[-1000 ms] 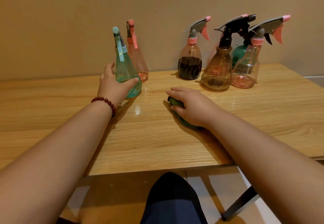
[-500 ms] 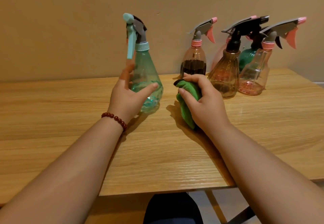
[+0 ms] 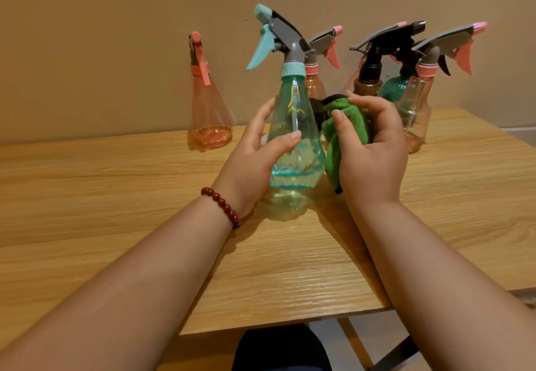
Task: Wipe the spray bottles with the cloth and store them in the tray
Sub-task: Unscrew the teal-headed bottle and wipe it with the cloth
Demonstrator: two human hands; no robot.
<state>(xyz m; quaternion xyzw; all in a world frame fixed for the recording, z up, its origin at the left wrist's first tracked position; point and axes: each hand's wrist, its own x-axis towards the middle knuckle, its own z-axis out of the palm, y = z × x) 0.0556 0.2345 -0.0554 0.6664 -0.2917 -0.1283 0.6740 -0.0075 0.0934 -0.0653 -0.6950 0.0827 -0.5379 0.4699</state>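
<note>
Above the wooden bench (image 3: pixel 116 185), the left hand (image 3: pixel 255 156) is wrapped around a teal spray bottle (image 3: pixel 295 138), held upright and off the surface, while the right hand (image 3: pixel 374 150) is closed on a bunched green cloth (image 3: pixel 345 126) just beside the bottle's right flank. Behind them, against the wall, one pink cone-shaped bottle (image 3: pixel 210 115) stands alone to the left; to the right is a tight cluster partly hidden by the held bottle and hands: a dark-filled pink-triggered bottle (image 3: pixel 314 83), an amber black-headed bottle (image 3: pixel 368 80), a dark green bottle (image 3: pixel 394 89) and a clear pink bottle (image 3: pixel 417 109), with a sliver of pink that may be a fifth.
</note>
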